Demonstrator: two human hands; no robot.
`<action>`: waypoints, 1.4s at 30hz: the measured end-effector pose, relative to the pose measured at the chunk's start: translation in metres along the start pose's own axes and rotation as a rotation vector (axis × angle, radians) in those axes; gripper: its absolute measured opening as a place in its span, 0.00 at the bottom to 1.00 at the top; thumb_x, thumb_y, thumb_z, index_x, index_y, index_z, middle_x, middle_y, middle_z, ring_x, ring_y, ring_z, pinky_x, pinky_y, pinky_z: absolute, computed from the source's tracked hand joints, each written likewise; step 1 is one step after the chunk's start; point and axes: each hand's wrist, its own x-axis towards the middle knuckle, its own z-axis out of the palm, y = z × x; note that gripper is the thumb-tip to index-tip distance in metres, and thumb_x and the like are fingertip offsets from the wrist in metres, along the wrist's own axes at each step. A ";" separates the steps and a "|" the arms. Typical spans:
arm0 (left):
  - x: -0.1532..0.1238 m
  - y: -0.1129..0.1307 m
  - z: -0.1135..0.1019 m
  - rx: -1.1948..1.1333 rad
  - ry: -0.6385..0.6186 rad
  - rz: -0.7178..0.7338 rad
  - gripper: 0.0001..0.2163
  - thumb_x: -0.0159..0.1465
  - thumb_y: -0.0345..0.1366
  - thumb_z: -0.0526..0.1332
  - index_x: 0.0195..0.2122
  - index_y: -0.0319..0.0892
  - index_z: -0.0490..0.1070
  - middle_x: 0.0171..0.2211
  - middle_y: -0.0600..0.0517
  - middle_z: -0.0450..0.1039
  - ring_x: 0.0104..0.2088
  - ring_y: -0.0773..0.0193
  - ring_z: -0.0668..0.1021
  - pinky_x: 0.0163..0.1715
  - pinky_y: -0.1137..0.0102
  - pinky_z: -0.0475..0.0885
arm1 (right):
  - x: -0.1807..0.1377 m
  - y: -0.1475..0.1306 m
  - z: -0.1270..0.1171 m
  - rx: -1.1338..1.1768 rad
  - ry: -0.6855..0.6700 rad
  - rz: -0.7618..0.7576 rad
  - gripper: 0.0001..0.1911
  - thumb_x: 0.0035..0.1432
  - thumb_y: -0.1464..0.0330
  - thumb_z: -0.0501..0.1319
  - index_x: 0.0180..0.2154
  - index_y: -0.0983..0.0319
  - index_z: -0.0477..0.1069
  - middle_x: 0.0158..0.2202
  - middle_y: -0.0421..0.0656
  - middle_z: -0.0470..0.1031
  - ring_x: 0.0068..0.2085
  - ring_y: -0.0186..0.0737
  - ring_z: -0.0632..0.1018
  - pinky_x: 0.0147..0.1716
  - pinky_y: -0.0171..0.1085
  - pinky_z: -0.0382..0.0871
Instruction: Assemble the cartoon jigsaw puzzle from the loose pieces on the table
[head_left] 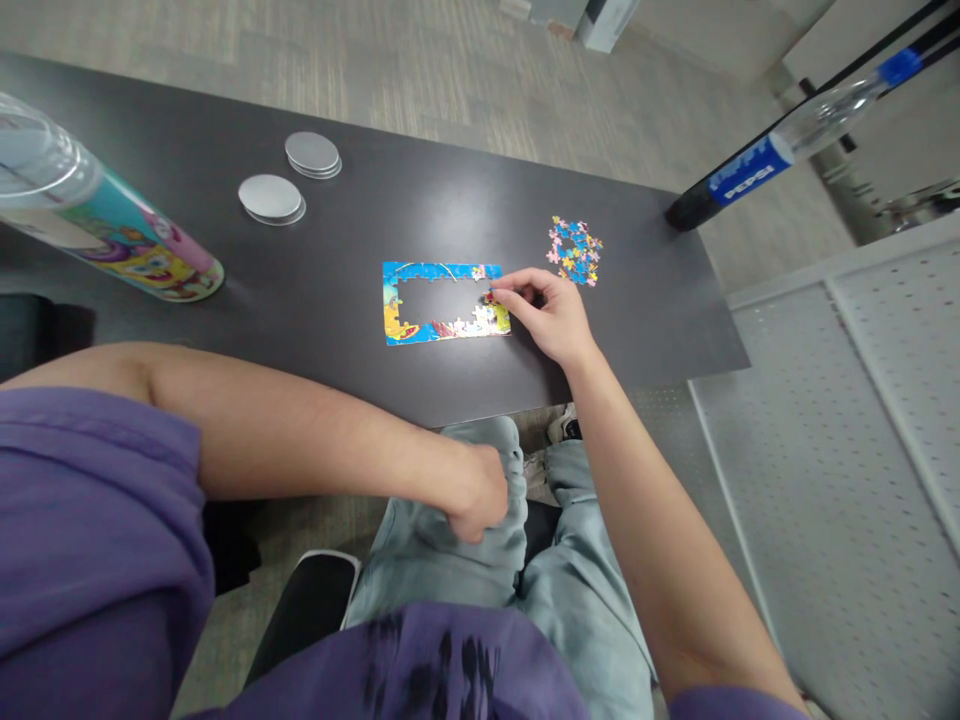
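A jigsaw puzzle frame lies on the dark table, its colourful border joined around a bare middle. At its right side, my right hand pinches a small puzzle piece between thumb and fingertips, at the inner edge of the border; whether the piece is seated there is hard to see. Beyond that hand is a heap of loose puzzle pieces, blue, pink and yellow. My left hand rests on my thigh below the table edge, fingers curled closed with nothing visible in them.
Two small stacks of silvery round discs sit at the table's back left. A large cartoon-printed clear container stands at the left. A Pepsi bottle with dark drink stands at the right end of the table.
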 end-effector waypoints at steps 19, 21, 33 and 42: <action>-0.001 0.008 0.011 0.084 0.099 -0.046 0.14 0.72 0.38 0.69 0.50 0.42 0.96 0.47 0.37 0.95 0.48 0.41 0.93 0.48 0.50 0.87 | 0.005 0.012 -0.001 -0.077 -0.008 -0.163 0.14 0.83 0.51 0.74 0.52 0.50 0.96 0.49 0.45 0.87 0.42 0.46 0.77 0.47 0.50 0.75; -0.002 0.008 0.009 0.097 0.085 -0.042 0.15 0.74 0.38 0.68 0.53 0.40 0.95 0.48 0.36 0.95 0.48 0.41 0.93 0.46 0.50 0.86 | 0.005 0.011 -0.001 -0.093 0.009 -0.164 0.14 0.83 0.51 0.74 0.54 0.51 0.95 0.49 0.44 0.85 0.40 0.45 0.74 0.46 0.49 0.75; -0.005 0.010 0.003 0.095 0.064 -0.046 0.17 0.74 0.39 0.68 0.55 0.39 0.95 0.50 0.35 0.95 0.48 0.40 0.93 0.45 0.50 0.85 | 0.004 0.007 0.001 -0.143 0.014 -0.165 0.11 0.77 0.53 0.77 0.49 0.52 0.95 0.48 0.43 0.83 0.40 0.44 0.72 0.50 0.51 0.74; -0.008 0.010 0.003 0.080 0.055 -0.049 0.17 0.74 0.39 0.68 0.54 0.38 0.95 0.50 0.35 0.95 0.50 0.40 0.94 0.46 0.50 0.85 | 0.003 0.021 -0.001 -0.083 0.167 -0.139 0.20 0.85 0.44 0.70 0.53 0.52 0.89 0.46 0.43 0.83 0.39 0.45 0.74 0.48 0.50 0.77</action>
